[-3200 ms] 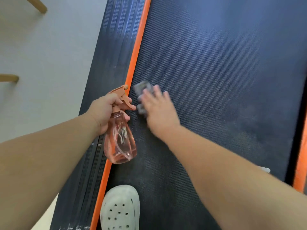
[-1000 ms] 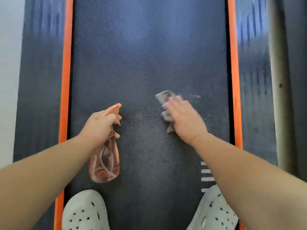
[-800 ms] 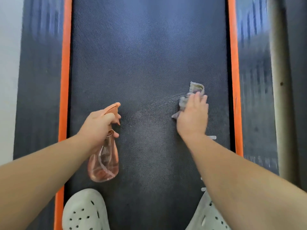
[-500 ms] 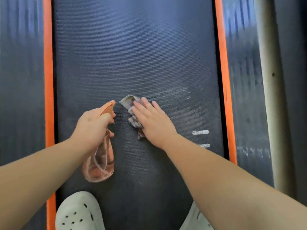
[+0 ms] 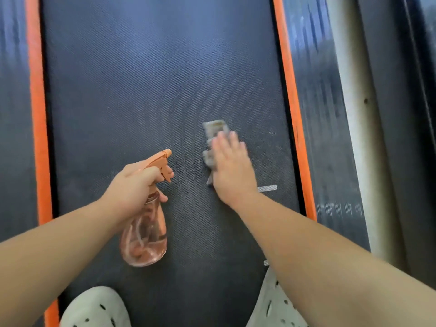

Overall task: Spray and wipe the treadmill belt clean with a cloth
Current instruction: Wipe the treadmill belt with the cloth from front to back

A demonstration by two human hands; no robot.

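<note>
Two white clogs (image 5: 94,308) on belt (image 5: 153,79); right hand (image 5: 232,171) flat on cloth (image 5: 214,131), left hand (image 5: 132,187) around spray bottle (image 5: 146,241).

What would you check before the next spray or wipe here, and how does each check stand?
1. Cloth lies flat on the belt under the right hand: ok.
2. Left hand grips the spray bottle firmly, nozzle pointing forward over the belt: ok.
3. Enough liquid in the bottle: cannot tell, since the bottle itself is tinted.
4. Belt clean to the right of the cloth: not ok, pale specks show there.
5. Both shoes clear of the wiping spot: ok, they are near the bottom edge, apart from the cloth.
</note>
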